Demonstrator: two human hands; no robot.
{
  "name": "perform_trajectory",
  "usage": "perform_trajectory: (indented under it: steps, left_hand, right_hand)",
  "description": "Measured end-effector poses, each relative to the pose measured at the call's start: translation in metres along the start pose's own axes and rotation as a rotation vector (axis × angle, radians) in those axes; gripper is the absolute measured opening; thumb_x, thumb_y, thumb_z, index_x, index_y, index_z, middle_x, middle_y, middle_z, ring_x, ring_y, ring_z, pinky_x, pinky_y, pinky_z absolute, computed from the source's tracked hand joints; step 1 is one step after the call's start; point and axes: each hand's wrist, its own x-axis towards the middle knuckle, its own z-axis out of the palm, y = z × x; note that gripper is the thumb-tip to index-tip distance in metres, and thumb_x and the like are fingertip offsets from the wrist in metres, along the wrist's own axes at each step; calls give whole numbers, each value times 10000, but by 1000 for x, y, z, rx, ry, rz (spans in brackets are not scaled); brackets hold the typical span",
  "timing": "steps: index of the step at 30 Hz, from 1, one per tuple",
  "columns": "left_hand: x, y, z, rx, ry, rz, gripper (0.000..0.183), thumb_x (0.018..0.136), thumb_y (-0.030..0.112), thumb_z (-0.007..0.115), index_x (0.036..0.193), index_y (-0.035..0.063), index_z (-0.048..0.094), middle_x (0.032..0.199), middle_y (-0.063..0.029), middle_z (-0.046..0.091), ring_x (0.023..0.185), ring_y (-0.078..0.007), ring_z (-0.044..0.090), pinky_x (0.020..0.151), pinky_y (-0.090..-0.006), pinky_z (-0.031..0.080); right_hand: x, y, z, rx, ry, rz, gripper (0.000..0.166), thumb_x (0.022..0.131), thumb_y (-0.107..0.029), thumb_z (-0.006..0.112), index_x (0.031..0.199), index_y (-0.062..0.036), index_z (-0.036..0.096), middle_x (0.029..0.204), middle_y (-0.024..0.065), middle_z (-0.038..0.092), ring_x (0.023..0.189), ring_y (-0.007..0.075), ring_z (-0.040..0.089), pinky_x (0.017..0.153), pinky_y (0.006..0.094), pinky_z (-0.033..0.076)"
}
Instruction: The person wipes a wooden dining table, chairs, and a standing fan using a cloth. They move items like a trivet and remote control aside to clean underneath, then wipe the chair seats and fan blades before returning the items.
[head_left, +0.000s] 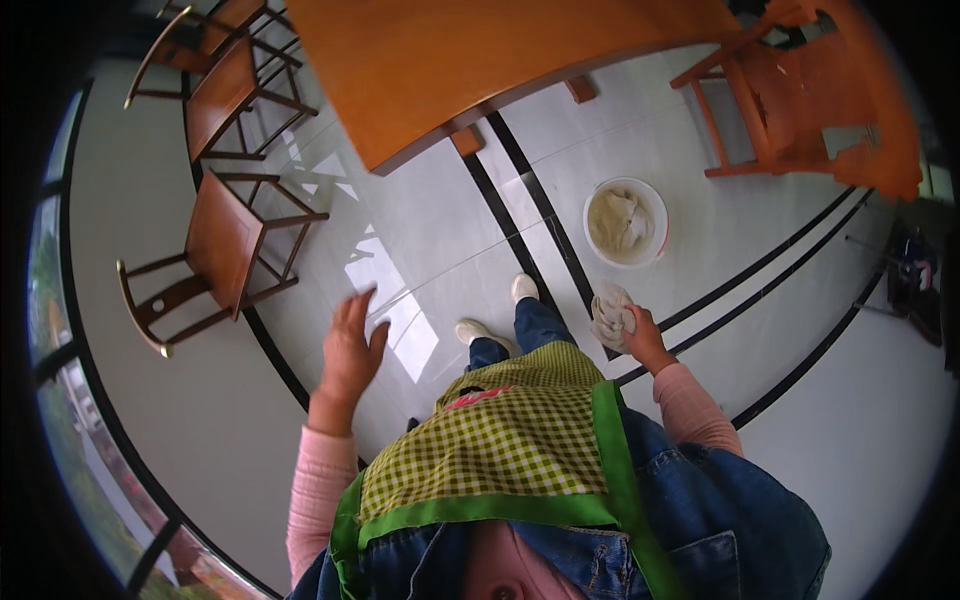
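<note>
My right hand (646, 339) grips a bunched, pale grey-beige cloth (613, 318), held out in front of my right side. Just beyond it on the floor stands a white bucket (660, 247). Inside the bucket lies another crumpled light cloth (621, 217); murky liquid seems to surround it. My left hand (352, 349) hangs in the air on the left, with nothing in it and the thumb apart from the fingers.
An orange-brown wooden table (480, 60) reaches toward me from the far side. Wooden chairs (225, 232) line the left wall, and a carved wooden armchair (780, 112) stands at far right. Glossy tiles with black stripes form the floor (420, 225). Windows (97, 435) run along the left.
</note>
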Motion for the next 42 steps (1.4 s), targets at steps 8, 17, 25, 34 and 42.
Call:
perform_trajectory:
  steps: [8,17,25,34,42]
  left_hand:
    - [218,67,-10,497,213,462,787,677,283,732,1331,145,317,1384,-125,286,1290,-295,254,1022,-440,242]
    - [263,65,14,514,228,496,794,686,273,712,1355,170,297,1401,-86,284,1303,-255,247,1045,-421,191]
    - [247,83,-6,520,209,506,748,683,193,702,1328,102,333,1376,-126,314,1278,-294,285,1042,-431,227]
    - [244,95,-11,575,196,545,765,683,194,701,1330,65,313,1373,-155,301,1248,-341,305,1026,-439,255]
    - [243,102,-11,598,191,545,772,698,196,703,1336,53,293,1373,-163,293,1239,-351,313,1025,-433,266]
  right_hand:
    - [-9,40,21,116,49,117,494,733,-112,625,1182,-104,418,1097,187,471,994,382,504,826,417,449]
    - [-30,72,37,194,33,271,473,748,-131,608,1180,-85,419,1095,195,474,1021,378,485,850,428,432]
    - [22,46,41,293,217,237,487,743,-124,624,1178,-51,418,1127,194,467,1033,375,476,868,424,417]
    - [66,16,26,1200,370,356,539,753,-77,591,1243,-45,371,1169,114,465,1078,201,468,910,299,388]
    - [23,-80,18,1467,-208,373,447,792,-131,541,1205,-7,422,1056,82,530,959,145,506,847,274,417]
